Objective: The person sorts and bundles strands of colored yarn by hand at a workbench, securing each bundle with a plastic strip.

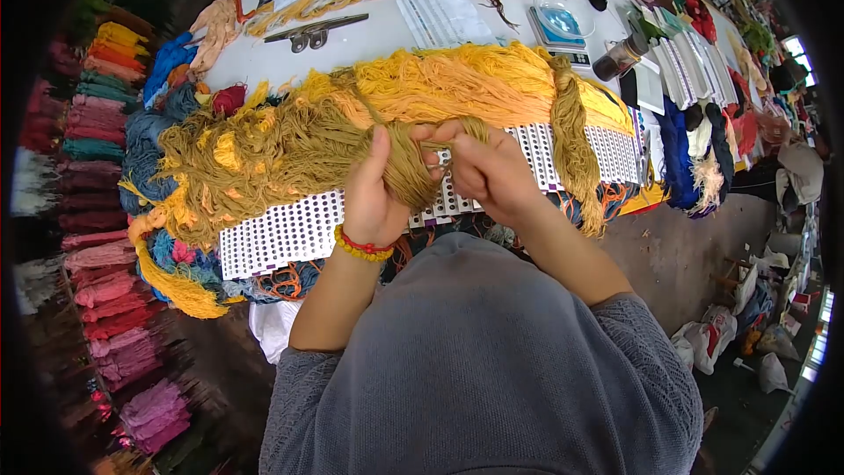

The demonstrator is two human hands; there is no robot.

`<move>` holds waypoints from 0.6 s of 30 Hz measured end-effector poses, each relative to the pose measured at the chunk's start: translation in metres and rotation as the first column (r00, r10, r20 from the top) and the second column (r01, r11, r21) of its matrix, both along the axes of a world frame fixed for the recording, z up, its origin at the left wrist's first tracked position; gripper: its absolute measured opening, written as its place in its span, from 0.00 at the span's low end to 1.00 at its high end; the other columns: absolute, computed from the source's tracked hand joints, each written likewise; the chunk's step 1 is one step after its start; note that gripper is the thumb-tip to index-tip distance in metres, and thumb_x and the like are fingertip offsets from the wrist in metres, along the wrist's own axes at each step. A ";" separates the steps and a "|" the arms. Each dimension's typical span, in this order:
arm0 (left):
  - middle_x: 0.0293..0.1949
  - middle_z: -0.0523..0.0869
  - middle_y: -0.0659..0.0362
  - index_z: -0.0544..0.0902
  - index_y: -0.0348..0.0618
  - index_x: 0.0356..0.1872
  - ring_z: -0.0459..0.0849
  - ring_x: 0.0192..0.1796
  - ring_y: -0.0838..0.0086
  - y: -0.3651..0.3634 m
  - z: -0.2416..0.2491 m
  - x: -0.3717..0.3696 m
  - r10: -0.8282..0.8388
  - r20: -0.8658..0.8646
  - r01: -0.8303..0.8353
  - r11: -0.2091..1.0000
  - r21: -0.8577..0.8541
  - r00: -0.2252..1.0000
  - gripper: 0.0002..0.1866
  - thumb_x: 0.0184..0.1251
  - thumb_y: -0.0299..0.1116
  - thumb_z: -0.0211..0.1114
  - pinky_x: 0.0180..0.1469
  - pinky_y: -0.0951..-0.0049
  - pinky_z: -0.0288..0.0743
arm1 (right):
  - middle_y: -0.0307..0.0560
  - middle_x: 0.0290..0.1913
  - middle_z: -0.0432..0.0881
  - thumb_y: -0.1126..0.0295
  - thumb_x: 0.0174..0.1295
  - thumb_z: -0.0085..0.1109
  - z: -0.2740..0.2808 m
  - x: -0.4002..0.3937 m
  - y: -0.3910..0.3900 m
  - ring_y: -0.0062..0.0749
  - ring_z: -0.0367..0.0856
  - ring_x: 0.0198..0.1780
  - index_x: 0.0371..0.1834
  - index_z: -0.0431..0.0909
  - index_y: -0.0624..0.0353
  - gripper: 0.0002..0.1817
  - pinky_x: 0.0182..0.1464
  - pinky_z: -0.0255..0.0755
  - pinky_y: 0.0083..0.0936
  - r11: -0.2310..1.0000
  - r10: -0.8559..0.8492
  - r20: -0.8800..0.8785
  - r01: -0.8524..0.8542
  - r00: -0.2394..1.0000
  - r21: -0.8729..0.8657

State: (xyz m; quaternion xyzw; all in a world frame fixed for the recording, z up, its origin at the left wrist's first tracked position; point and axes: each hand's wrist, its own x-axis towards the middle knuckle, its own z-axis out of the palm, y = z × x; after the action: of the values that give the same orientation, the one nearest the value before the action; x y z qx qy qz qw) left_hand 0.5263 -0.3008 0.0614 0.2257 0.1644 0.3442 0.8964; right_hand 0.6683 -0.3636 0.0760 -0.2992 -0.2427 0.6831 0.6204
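Note:
A thick hank of olive-green yarn (299,142) spreads across the table to the left, its strands loose and tangled. My left hand (374,192), with a yellow and red bracelet at the wrist, is wrapped around the gathered right end of this yarn. Close by, my right hand (494,169) has its fingers curled and pinches strands at the looped end. Beneath and behind lie orange-yellow yarn (457,84) and white cards with rows of holes (286,233). A smaller olive hank (576,145) hangs over the table's near side, right of my right hand.
On the white table (237,62) are a clipboard-like metal clip (316,31), a printed sheet (444,18), a scale (558,28) with a clear bowl, and a dark jar (620,57). Coloured yarn bundles (105,295) hang at left. Bags (708,339) lie on the floor at right.

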 end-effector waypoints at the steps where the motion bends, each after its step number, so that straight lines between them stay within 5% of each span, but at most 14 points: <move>1: 0.40 0.79 0.53 0.73 0.34 0.43 0.78 0.41 0.71 -0.002 0.002 0.002 0.040 -0.114 -0.035 0.998 0.044 0.993 0.23 0.70 0.45 0.39 0.44 0.70 0.72 | 0.37 0.24 0.74 0.66 0.63 0.44 0.002 -0.004 0.001 0.11 0.53 0.11 0.43 0.72 0.63 0.13 0.20 0.60 0.12 0.988 -0.090 0.316 0.124 0.945 -0.088; 2: 0.41 0.79 0.53 0.72 0.34 0.47 0.78 0.42 0.71 -0.004 0.004 0.003 0.085 -0.225 -0.066 0.994 0.092 0.971 0.26 0.70 0.47 0.35 0.47 0.70 0.71 | 0.41 0.35 0.76 0.73 0.58 0.51 0.008 -0.006 0.000 0.11 0.61 0.16 0.39 0.73 0.66 0.09 0.25 0.66 0.13 0.988 -0.134 0.256 0.151 0.957 -0.045; 8: 0.46 0.77 0.53 0.72 0.30 0.48 0.77 0.45 0.72 -0.014 0.008 0.010 0.158 -0.241 -0.112 0.975 0.193 0.958 0.22 0.69 0.42 0.45 0.47 0.73 0.72 | 0.36 0.29 0.76 0.76 0.55 0.54 -0.016 -0.012 0.002 0.15 0.71 0.27 0.36 0.74 0.64 0.06 0.30 0.66 0.14 0.974 -0.197 0.514 0.227 0.835 0.004; 12: 0.46 0.78 0.53 0.73 0.29 0.47 0.77 0.45 0.73 -0.014 0.008 0.011 0.182 -0.230 -0.140 0.972 0.186 0.956 0.18 0.67 0.37 0.49 0.48 0.73 0.72 | 0.34 0.25 0.74 0.76 0.55 0.54 -0.015 -0.015 0.002 0.14 0.69 0.25 0.33 0.75 0.64 0.04 0.29 0.65 0.13 0.964 -0.237 0.564 0.264 0.791 0.035; 18: 0.38 0.80 0.57 0.77 0.30 0.40 0.77 0.39 0.78 -0.016 -0.002 0.012 0.341 -0.243 -0.229 0.890 0.394 0.908 0.09 0.61 0.25 0.56 0.42 0.78 0.72 | 0.31 0.22 0.73 0.75 0.55 0.55 -0.014 -0.012 -0.001 0.10 0.65 0.22 0.30 0.75 0.63 0.03 0.24 0.59 0.11 0.969 -0.193 0.536 0.244 0.822 -0.026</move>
State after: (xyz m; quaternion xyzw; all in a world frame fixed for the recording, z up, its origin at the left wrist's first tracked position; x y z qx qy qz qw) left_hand 0.5384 -0.3168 0.0596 0.4080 0.2672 0.4583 0.7430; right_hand 0.6558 -0.3642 0.0617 -0.5301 -0.3362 0.5092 0.5889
